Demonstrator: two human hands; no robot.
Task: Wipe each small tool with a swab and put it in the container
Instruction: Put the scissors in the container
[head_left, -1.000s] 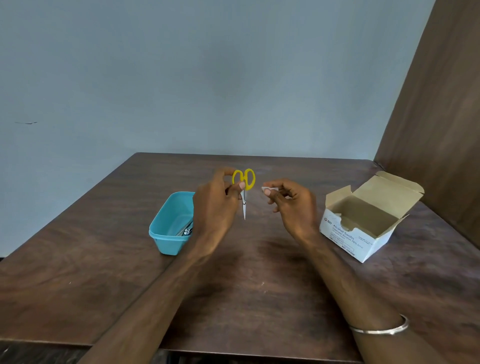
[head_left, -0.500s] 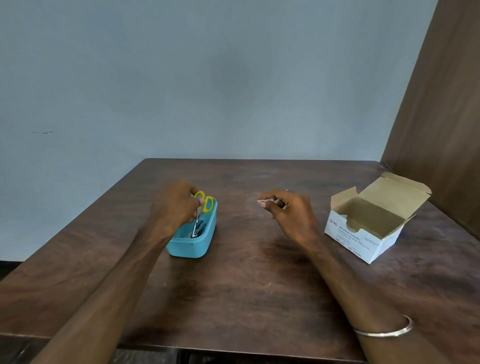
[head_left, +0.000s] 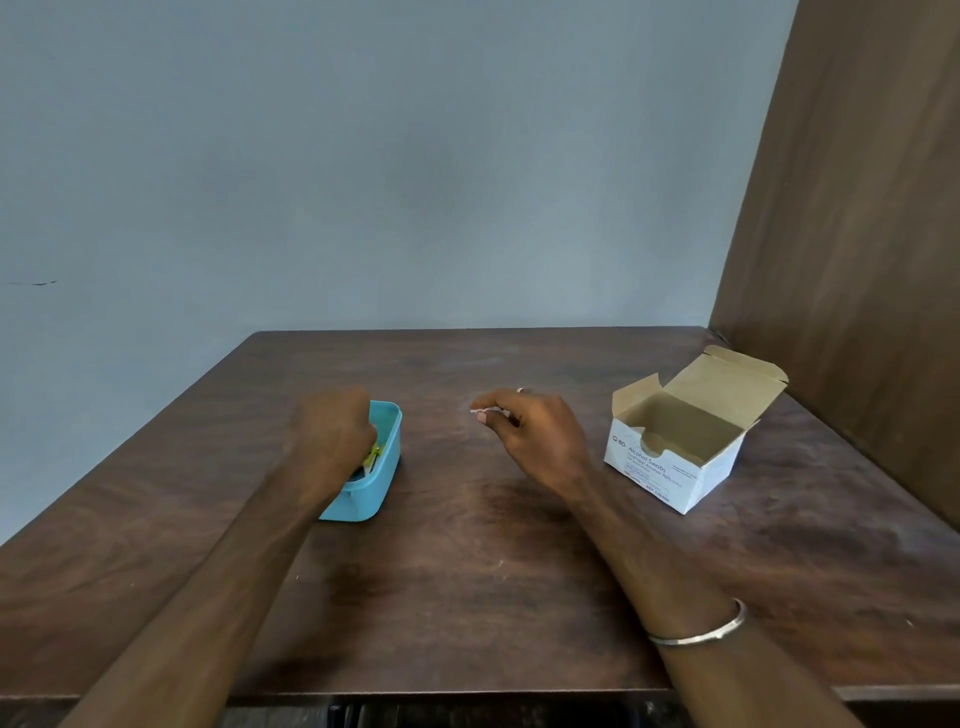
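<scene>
— Lowered since a moment ago, the left hand (head_left: 332, 441) grips one pair of scissors (head_left: 373, 456) inside one tub (head_left: 382, 478).
— And the right hand (head_left: 535, 436)?
— Pinching one swab (head_left: 482, 412); one open box (head_left: 685, 441) nearby.

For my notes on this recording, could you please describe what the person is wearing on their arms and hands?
Both forearms are bare, with no sleeves or gloves in view. The right hand has a thin, plain silver bangle round its wrist and a small silver ring on one finger. The left hand shows no jewellery or watch, as far as can be seen.
</scene>
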